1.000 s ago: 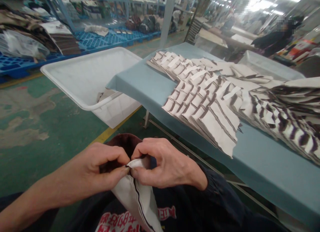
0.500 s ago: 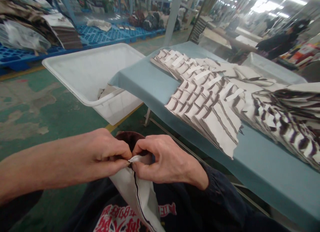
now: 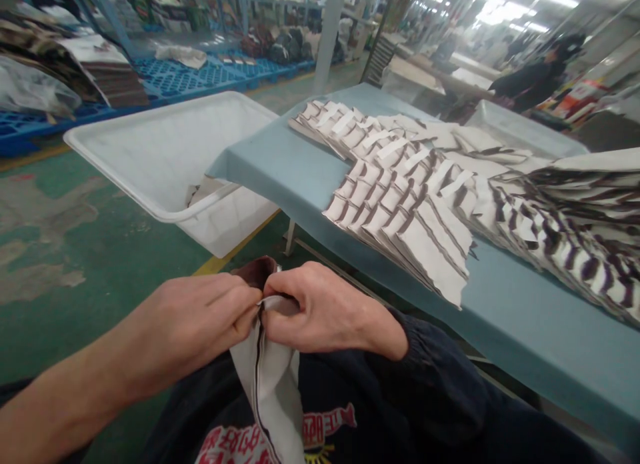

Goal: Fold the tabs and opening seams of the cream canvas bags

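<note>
A pale fabric piece (image 3: 273,377) with a dark seam down its length and a brown side at the top hangs in front of my dark clothing. My left hand (image 3: 200,324) pinches its upper edge beside the seam. Close against it, my right hand (image 3: 320,311) grips the same edge with thumb and curled forefinger. The fingertips of both hands almost meet at the top of the seam. Below the hands the piece hangs free. What lies right between the fingertips is mostly hidden.
A table with a blue-grey cover (image 3: 280,161) stands ahead to the right, bearing overlapping rows of pale, dark-edged fabric pieces (image 3: 390,184). Left of it is a white plastic bin (image 3: 150,137). Blue pallets (image 3: 170,77) with stacked goods lie behind. A person (image 3: 530,77) is at the far right.
My left hand has turned, its wrist dropping lower, and its fingers now wrap over the edge of the fabric. The right hand keeps its grip. The whole view has shifted slightly.
</note>
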A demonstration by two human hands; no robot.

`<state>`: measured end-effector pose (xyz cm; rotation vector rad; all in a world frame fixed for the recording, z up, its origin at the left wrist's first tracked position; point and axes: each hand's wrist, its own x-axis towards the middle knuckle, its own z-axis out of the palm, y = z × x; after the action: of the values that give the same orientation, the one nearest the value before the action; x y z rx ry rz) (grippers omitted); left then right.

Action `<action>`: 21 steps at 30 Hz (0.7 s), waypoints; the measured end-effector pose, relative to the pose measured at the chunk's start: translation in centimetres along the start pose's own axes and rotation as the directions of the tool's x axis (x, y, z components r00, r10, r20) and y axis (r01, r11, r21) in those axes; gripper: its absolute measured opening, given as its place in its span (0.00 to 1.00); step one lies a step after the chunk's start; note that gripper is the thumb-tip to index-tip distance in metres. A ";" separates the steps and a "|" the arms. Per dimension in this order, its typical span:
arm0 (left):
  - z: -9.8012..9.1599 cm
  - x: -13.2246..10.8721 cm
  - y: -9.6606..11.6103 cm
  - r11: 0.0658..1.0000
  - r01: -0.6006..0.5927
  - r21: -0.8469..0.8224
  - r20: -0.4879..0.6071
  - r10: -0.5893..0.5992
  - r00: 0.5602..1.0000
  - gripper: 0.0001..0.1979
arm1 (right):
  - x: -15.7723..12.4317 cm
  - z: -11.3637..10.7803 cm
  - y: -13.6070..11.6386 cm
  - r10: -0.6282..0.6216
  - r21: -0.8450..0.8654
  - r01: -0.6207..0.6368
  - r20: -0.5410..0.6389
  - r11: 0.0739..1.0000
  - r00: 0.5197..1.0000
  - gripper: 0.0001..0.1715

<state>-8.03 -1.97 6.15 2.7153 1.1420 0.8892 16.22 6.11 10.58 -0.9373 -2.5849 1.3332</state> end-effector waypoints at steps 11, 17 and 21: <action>3.5 -0.8 -1.1 0.968 -0.174 0.181 -0.183 0.207 0.961 0.15 | -1.6 -2.4 0.5 -0.043 0.176 0.036 0.035 0.984 0.998 0.20; 4.3 -0.6 -1.8 0.954 -0.224 0.197 -0.191 0.262 0.946 0.20 | -2.2 -2.0 1.3 0.036 0.395 -0.029 -0.011 0.918 0.999 0.31; 4.2 0.0 -2.3 0.974 -0.188 0.128 -0.240 0.214 0.947 0.22 | -2.0 -0.2 2.4 0.096 0.535 -0.058 -0.042 0.843 0.995 0.30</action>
<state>-7.25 0.30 2.02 2.9085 0.9831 1.2714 19.06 6.16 9.28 -0.9571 -1.9567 1.8637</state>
